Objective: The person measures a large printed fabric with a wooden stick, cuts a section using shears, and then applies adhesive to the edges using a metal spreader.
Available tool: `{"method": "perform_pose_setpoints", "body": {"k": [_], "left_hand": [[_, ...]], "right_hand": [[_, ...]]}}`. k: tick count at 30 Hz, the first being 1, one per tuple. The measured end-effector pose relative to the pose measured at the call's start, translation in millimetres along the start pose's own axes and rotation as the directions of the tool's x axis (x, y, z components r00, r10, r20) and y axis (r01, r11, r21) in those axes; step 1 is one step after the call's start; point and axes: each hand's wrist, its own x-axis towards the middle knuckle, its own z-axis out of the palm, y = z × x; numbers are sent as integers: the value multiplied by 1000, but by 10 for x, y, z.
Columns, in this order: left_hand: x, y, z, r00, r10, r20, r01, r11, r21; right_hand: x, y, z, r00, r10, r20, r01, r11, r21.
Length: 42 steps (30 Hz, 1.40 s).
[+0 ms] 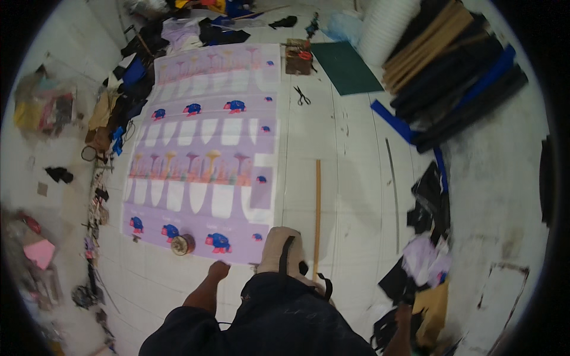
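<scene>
My left hand hangs low beside the near edge of a large lilac printed sheet on the white floor. Its fingers look curled in, and nothing shows in them. The sheet carries rows of blue and pink figures and white cut-out-like shapes. A round tin or spool sits on its near edge, close to that hand. At the lower right, my right hand is blurred, in front of dark cloth and brown paper; its fingers are not clear. Between my hands, beige cloth with a black strap shows below my dark top.
A wooden ruler, a grey strip and black scissors lie on the floor. Farther off are a brown box and a green mat. Dark fabric rolls lean at the right; scraps line the walls.
</scene>
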Motion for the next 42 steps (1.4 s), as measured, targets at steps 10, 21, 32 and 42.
{"method": "perform_pose_setpoints", "body": {"k": [10,21,32,42], "left_hand": [[1487,1534,-415,966,-56,252,201,775,-599],[3243,3443,-3898,769,-503,-395,-274,298,-914],[3604,5777,-1921,828,-291,480,554,294,-779],[4173,6686,-3373,464,-718,519,464,-302,-833]], "right_hand": [[5653,-675,-3803,961,128,-244,101,659,746],[7496,-3925,-5698,606,-795,14,651,506,565],[10425,-4427,-7358,311,-692,652,862,494,113],[11001,-4803,-7321,187,-614,767,972,226,-56]]}}
